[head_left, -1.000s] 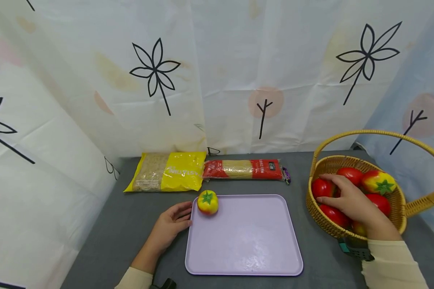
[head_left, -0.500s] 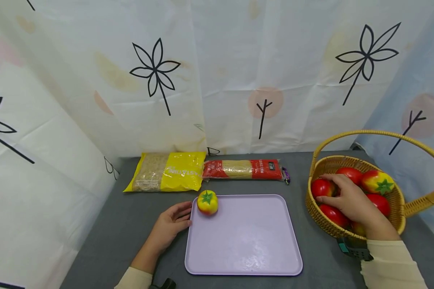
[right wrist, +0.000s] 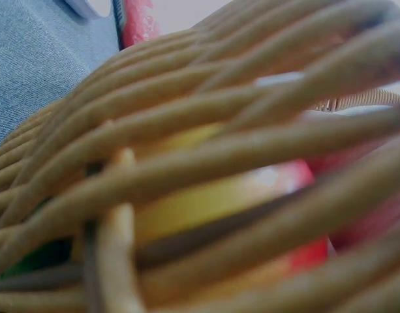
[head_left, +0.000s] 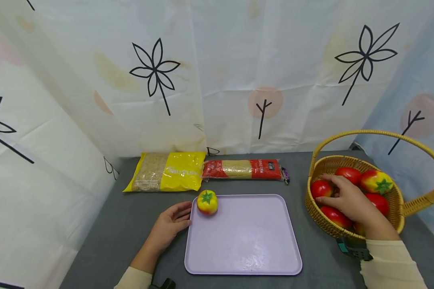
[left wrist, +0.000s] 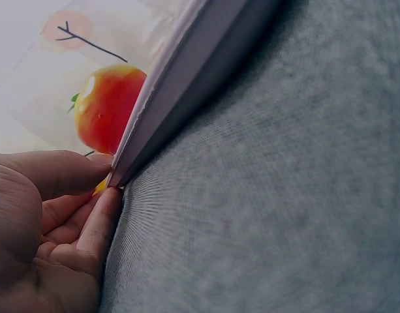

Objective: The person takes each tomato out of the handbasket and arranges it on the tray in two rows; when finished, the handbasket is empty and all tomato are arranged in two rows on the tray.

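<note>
A yellow-and-red tomato [head_left: 207, 202] with a green star-shaped calyx sits in the far left corner of a lilac tray [head_left: 246, 241]. My left hand [head_left: 168, 228] rests at the tray's left rim, fingers relaxed; in the left wrist view its thumb and fingertips [left wrist: 108, 199] touch the rim close to the tomato [left wrist: 108, 107]. Inside a wicker basket [head_left: 323, 226] on the right, my right hand [head_left: 354, 204] holds a glossy red tomato [head_left: 320, 188] between thumb and fingers. Weave of the basket [right wrist: 154, 163] fills the right wrist view and hides that hand.
More tomatoes [head_left: 376, 181] lie around the right hand, under the basket's tall arched handle [head_left: 369, 132]. Behind the tray lie a yellow bag of grain-like food [head_left: 166, 171] and a red packet of noodles [head_left: 243, 169]. Patterned cloth [head_left: 224, 80] hangs behind the grey tabletop [head_left: 105, 241].
The red tomato at the right hand's fingertips has shifted very slightly. Both hands, the tray and the yellow-and-red tomato stay practically where they were.
</note>
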{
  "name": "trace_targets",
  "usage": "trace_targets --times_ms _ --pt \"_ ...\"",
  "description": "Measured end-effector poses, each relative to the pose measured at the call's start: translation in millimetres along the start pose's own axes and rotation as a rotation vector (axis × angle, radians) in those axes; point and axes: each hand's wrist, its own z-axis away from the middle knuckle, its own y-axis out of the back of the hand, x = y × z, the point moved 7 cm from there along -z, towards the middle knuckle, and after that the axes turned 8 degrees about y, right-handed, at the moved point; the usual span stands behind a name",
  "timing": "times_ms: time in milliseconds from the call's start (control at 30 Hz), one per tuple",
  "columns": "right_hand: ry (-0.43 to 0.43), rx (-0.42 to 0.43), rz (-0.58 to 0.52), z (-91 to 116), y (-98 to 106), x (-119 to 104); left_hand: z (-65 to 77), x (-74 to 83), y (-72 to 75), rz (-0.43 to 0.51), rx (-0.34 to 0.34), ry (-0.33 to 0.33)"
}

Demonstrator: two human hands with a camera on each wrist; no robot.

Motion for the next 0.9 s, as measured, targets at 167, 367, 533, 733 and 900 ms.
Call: trace_targets --times_ms 167,367,533,733,900 --pt "0.005 0.012 0.004 -1.9 0.3 -2.6 -1.1 -0.7 0.8 -0.012 0.004 -0.008" --pt "-0.022 -0.025 0.004 -1.8 -1.6 -1.6 -1.9 -2.1 2.0 -0.014 0.01 -0.002" --pt "-0.017 -0.016 0.019 -1.6 -1.4 -2.6 -1.6 -1.9 1.7 -0.004 0.003 0.003" --pt "-0.04 0.06 -0.024 0.2 5.7 -4.6 -1.1 -1.1 1.3 0.012 -0.002 0.008" --pt "-0.043 0.103 -0.115 3.7 12.5 -8.7 -1.1 -1.3 1.0 0.007 -0.002 0.005"
